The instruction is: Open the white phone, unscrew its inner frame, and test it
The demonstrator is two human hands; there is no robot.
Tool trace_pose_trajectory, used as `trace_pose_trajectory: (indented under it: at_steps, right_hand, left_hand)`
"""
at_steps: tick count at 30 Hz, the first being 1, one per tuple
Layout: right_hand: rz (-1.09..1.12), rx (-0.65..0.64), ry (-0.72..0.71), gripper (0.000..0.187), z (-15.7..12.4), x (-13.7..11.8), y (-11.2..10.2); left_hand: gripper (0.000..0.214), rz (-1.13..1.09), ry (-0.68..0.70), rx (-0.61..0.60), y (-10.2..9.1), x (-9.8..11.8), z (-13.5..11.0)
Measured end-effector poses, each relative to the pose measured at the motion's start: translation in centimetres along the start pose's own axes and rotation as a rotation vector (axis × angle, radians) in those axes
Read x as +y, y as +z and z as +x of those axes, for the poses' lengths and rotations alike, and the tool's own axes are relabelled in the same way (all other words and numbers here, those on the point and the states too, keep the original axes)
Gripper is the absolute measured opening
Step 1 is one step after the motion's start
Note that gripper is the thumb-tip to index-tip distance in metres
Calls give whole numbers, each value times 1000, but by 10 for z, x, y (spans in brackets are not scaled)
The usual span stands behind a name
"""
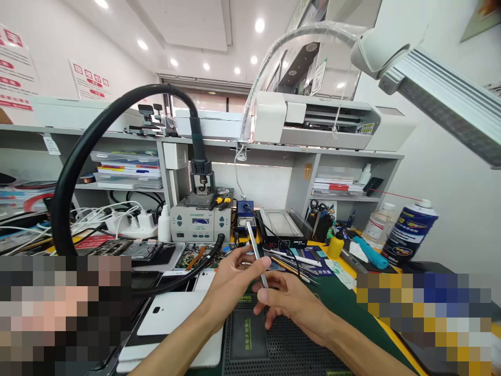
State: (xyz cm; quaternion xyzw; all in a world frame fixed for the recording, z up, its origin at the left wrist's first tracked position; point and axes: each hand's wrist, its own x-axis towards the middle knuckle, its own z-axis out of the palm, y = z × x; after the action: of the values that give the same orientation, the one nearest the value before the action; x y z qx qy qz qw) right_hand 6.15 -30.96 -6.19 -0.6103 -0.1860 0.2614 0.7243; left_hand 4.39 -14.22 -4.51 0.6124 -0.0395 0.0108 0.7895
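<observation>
A thin, flat, silver-edged phone-like device (256, 249) is held up nearly edge-on and tilted, so its faces barely show. My left hand (235, 271) closes on its left side, with the thumb across the edge. My right hand (287, 297) has thumb and fingertips curled round the device's lower end. Below both hands lies a black textured work mat (291, 344) with a smooth dark rectangular panel (247, 334). White tablet-like panels (172, 313) lie stacked left of my left wrist.
A black hose (62, 172) arches from the grey hot-air station (201, 223) on the left. Tweezers and thin tools (297, 263) lie behind my right hand. A spray can (409, 232) and yellow bottle (335, 245) stand right. A lamp (442, 99) hangs overhead.
</observation>
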Motion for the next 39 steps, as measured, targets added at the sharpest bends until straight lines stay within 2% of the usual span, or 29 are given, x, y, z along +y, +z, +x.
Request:
trace_pose_trajectory:
  at_steps: [2, 5, 10, 13, 19, 28, 34, 39]
  right_hand:
    - [10, -30, -5, 40, 1, 0, -1]
    - [167, -144, 43, 38, 1, 0, -6]
    - [486, -355, 179, 64, 0, 2, -20]
    - [584, -412, 198, 79, 3, 3, -24]
    - [720, -418, 225, 87, 6, 1, -21]
    - [706, -347, 295, 86, 6, -7, -18]
    - [680, -329, 256, 88, 5, -6, -15]
    - [673, -290, 210, 86, 6, -5, -15]
  left_hand:
    - [53, 34, 19, -13, 3, 2, -3]
    - [46, 37, 28, 16, 4, 7, -5]
    - [36, -69, 18, 11, 0, 11, -1]
    - [32, -123, 28, 18, -2, 9, 0]
    - [31, -129, 74, 11, -6, 4, 1]
    - [30, 36, 187, 4, -3, 4, 2]
    - [32, 149, 209, -34, -3, 3, 0]
    - [35, 267, 203, -13, -5, 0, 1]
